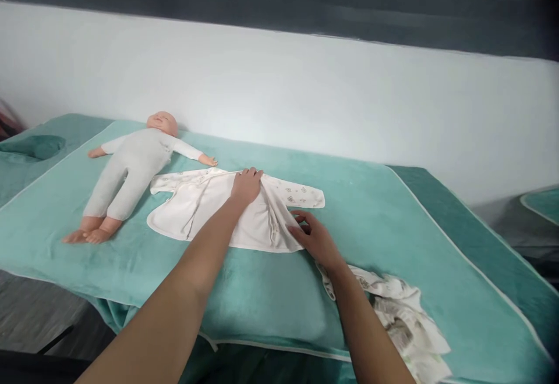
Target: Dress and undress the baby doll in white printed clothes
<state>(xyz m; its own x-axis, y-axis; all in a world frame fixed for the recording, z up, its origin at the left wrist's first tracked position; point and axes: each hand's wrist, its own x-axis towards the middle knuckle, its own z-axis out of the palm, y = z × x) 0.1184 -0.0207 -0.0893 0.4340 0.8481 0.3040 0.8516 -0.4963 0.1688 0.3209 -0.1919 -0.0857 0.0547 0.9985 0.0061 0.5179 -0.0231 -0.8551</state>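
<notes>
A white baby shirt with patterned sleeves lies spread on the green bed cover, its front panels creased. At the neckline, my left hand is closed over the cloth, with folds running down from the fingers. My right hand has its thumb and index finger at the shirt's right side edge, pinching the fabric; the other fingers curve loosely above. Left of the shirt, a baby doll in a white bodysuit lies on its back, arms spread, one hand near the shirt's left sleeve.
Crumpled patterned baby clothes lie by my right forearm, close to the bed's front edge. The green cover spreads over the bed, against a white wall. A grey floor shows at the lower left.
</notes>
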